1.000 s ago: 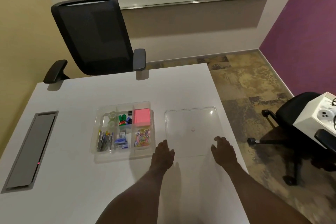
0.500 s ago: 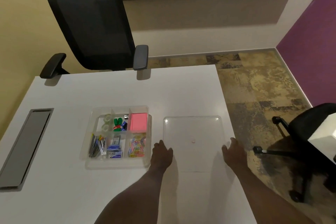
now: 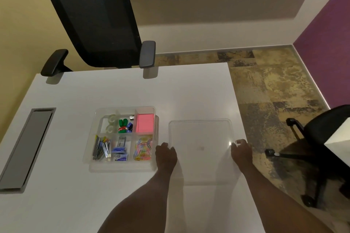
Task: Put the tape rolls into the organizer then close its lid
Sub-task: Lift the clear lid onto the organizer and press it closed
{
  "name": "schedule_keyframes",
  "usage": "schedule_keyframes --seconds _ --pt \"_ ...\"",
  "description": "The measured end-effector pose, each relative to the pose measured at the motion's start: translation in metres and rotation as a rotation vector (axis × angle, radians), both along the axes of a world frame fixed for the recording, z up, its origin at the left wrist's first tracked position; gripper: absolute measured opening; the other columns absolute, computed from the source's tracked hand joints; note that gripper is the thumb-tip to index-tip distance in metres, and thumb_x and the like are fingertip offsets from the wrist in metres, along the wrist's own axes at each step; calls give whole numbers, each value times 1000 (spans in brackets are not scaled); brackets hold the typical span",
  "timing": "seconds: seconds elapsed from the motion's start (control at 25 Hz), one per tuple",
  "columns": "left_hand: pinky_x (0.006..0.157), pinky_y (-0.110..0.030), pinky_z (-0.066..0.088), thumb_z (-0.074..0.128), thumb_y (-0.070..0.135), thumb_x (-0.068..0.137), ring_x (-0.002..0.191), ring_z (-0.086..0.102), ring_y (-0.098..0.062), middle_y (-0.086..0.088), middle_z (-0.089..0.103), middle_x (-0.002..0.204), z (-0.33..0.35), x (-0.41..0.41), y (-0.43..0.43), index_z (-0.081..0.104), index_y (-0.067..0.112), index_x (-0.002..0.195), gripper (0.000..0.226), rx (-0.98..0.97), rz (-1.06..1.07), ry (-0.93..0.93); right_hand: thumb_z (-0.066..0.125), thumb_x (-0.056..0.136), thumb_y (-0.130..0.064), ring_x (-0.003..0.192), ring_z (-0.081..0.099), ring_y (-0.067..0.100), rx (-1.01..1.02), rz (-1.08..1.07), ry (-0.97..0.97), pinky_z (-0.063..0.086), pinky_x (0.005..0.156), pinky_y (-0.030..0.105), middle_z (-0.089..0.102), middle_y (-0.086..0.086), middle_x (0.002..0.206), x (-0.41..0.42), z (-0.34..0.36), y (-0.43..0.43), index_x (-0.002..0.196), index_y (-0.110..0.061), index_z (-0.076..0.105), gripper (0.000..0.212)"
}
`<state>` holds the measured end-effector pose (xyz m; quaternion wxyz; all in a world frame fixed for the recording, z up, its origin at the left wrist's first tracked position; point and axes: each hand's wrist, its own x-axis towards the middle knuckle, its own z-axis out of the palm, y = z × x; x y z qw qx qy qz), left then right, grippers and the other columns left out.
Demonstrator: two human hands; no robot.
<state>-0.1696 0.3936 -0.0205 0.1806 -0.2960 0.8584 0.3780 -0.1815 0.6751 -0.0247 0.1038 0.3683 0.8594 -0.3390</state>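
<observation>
Here, in the head view, a clear organizer [image 3: 121,138] sat on the white counter [image 3: 75,204], its lid [image 3: 200,149] lying flat on the counter just to its right, so the organizer stood uncovered. Two clear tape rolls [image 3: 111,124] already rested in the organizer's far-left compartment, one behind the other. Next to them, the far-middle compartment held green, blue and red clips [image 3: 124,125], and the far-right one a pink pad of notes [image 3: 145,123]. Along the near row lay pens [image 3: 101,148] at the left, blue staple boxes [image 3: 119,151] in the middle and coloured paper clips [image 3: 143,147] at the right.

The left hand [image 3: 166,155] sat at the lid's left edge, between lid and organizer, fingers curled at the rim; whether its grip had closed on the lid I could not tell. The right hand [image 3: 241,150] met the lid's right edge, fingers bent around the rim, though a firm grip there could not be confirmed either. Both forearms reached in from the near side.

A grey cable hatch [image 3: 26,147] was set into the counter at the far left. A black office chair [image 3: 98,22] stood behind the counter, and a second chair [image 3: 322,138] was on the floor to the right.
</observation>
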Motion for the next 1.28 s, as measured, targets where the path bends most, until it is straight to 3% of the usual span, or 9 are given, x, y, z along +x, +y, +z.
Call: schedule_keyframes --seconds 0.2,0.36,0.48,0.6,0.76,0.84,0.96,1.12,1.28 --pt "82 -36 52 52 8 105 97 64 -31 -13 63 108 25 3 -2 63 7 110 12 16 33 190 43 100 -8 97 59 40 25 -110 125 36 74 36 61 26 102 7 20 -10 102 -2 54 13" --pt "69 -45 49 44 1 102 80 57 -30 -10 61 84 46 12 -18 53 10 90 17 72 47 345 36 101 -7 91 59 41 69 -100 193 39 70 40 59 22 91 14 36 -29 99 -4 52 16" --pt "63 -35 45 42 -1 101 76 58 -25 -6 63 80 58 23 -48 52 15 89 22 56 20 431 36 101 -10 93 62 43 69 -82 272 43 72 40 64 24 97 16 47 -54 104 -5 54 19" --pt "63 -37 51 41 4 103 76 65 -25 -3 67 81 67 24 -86 55 18 92 22 33 14 447 38 101 -11 95 65 40 4 -101 422 41 75 33 69 21 98 12 61 -87 107 -5 58 22" --pt "64 -34 42 42 5 105 74 60 -28 -14 66 84 91 11 -132 54 12 90 20 47 58 492 41 102 -11 88 67 33 -66 -90 579 39 69 25 72 19 92 2 89 -135 107 -3 60 22" --pt "63 -33 41 43 5 102 73 60 -26 -9 67 81 110 2 -161 54 12 87 20 63 76 525 42 101 -10 85 66 27 -97 -87 619 38 69 23 73 16 90 -5 104 -160 108 -4 61 21" --pt "63 -26 43 50 3 98 78 63 -23 -3 69 83 138 -16 -210 64 12 90 18 42 102 617 47 98 -10 85 67 21 -105 -26 690 40 73 23 77 8 86 -17 126 -198 106 -7 65 20" --pt "73 -11 46 63 5 97 89 71 -23 -11 78 95 167 -42 -275 75 3 100 12 48 137 749 54 98 -13 84 72 22 -111 57 787 48 71 15 77 6 85 -29 149 -250 100 -9 68 15" --pt "86 -39 64 68 9 97 87 76 -29 -14 80 98 174 -54 -329 79 3 106 16 196 182 778 60 96 -8 68 70 20 -434 22 798 60 65 28 76 11 90 -34 162 -287 109 -5 70 17"
